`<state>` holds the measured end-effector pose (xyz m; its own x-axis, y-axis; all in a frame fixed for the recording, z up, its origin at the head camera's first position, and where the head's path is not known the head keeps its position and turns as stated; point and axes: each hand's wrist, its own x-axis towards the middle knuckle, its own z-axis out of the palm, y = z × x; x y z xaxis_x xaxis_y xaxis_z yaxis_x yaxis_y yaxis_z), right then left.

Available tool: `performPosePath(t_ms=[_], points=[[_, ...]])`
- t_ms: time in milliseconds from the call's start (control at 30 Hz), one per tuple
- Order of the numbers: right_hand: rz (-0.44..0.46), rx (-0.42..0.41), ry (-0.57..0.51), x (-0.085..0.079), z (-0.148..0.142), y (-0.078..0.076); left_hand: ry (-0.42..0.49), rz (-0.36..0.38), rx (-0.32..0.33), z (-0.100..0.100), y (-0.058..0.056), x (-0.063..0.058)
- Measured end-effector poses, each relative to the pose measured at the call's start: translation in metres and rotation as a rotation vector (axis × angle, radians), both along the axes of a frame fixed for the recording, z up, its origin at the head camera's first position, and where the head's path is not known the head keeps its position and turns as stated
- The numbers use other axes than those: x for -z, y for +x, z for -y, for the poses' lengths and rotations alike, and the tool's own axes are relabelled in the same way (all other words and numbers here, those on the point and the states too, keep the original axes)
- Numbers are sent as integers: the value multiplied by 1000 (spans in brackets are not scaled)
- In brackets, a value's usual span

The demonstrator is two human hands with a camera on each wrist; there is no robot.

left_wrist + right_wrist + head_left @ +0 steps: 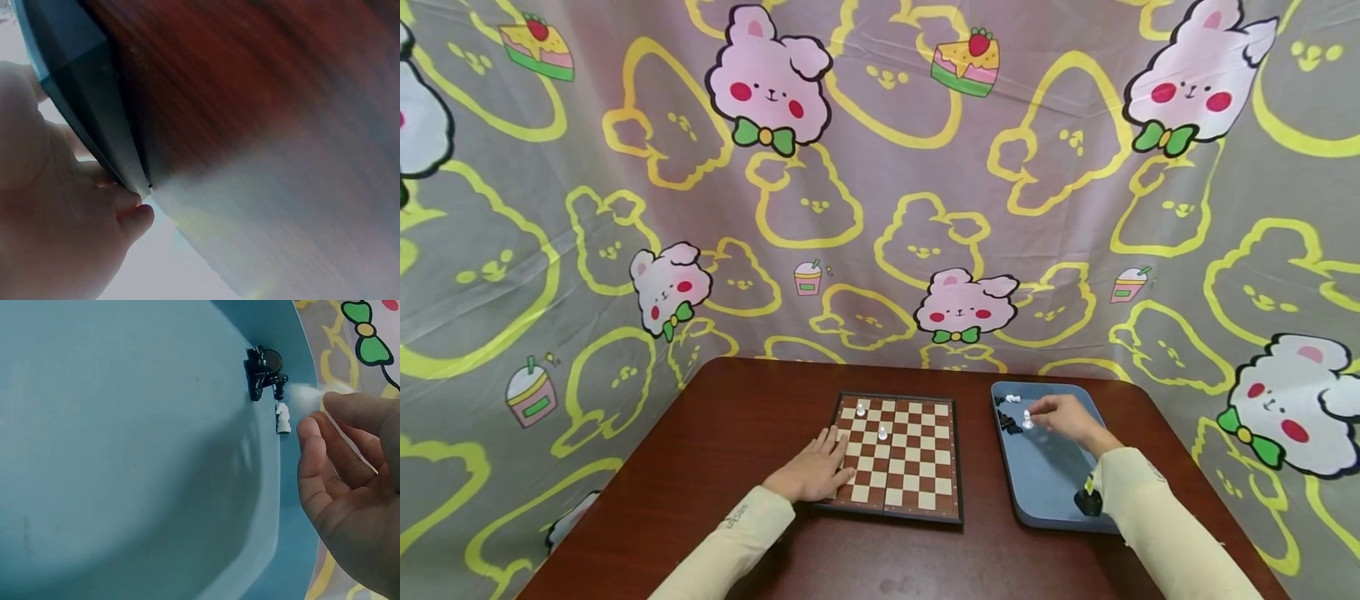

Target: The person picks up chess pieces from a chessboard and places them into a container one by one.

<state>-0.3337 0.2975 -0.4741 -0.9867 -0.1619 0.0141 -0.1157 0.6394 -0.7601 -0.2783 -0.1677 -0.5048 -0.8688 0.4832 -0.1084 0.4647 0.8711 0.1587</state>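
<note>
My left hand rests on the left edge of a brown and cream chessboard, fingers extended. The left wrist view shows the board's dark side beside that hand. Two white chess pieces stand on the board, one near the far left corner and one closer to the middle. Over a blue-grey tray, my right hand pinches a white chess piece between thumb and fingers; it looks blurred in the right wrist view. Several black pieces and a white piece lie near it in the tray.
A black object sits at the tray's near right, partly hidden by the right sleeve. Board and tray lie side by side on a dark red-brown table. Patterned fabric hangs behind and on both sides.
</note>
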Motion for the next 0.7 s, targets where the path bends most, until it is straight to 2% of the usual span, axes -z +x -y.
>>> performPosePath(t_ms=[200,367,700], points=[[2,17,12,1,-1,1,3,7,-4,0,1,-1],[-2,10,15,-4,3,3,4,9,-1,0,1,-2],[-42,-29,6,-14,35,5,-1,12,-7,-1,2,-3]])
